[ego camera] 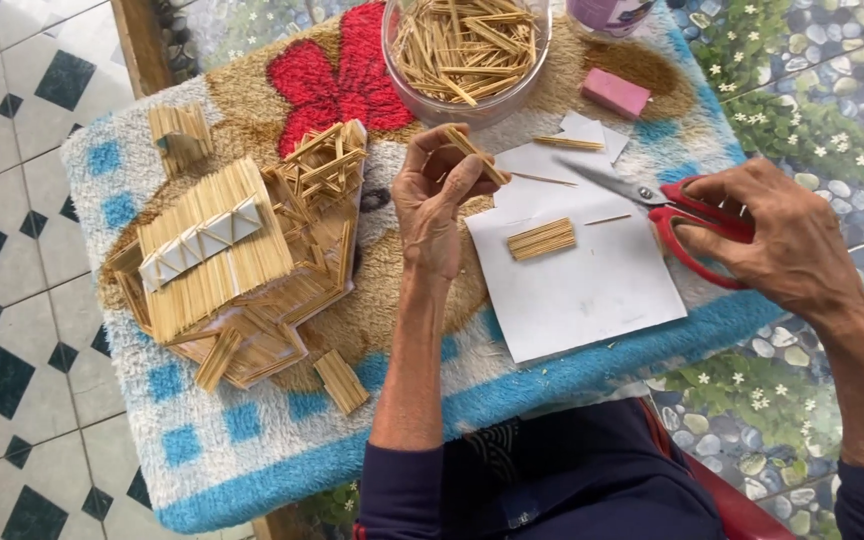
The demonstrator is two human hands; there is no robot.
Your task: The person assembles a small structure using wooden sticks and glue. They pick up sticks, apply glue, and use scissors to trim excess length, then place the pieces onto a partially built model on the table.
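**Currently Trimming a Stick Bundle**

Presently the left hand (435,195) is pinching a small bundle of thin wooden sticks (474,154) between thumb and fingertips, presenting its free end towards the blades, presumably for a clean cut. The right hand (777,235) is gripping red-handled scissors (667,205), fingers closed through the loops, blades lying nearly closed just beside the bundle. Below the left fingertips, a flat glued stick panel (541,238) is resting on white paper (577,275). Left of them, a ribbed model house (242,260) is sitting on shaggy carpet (222,440).
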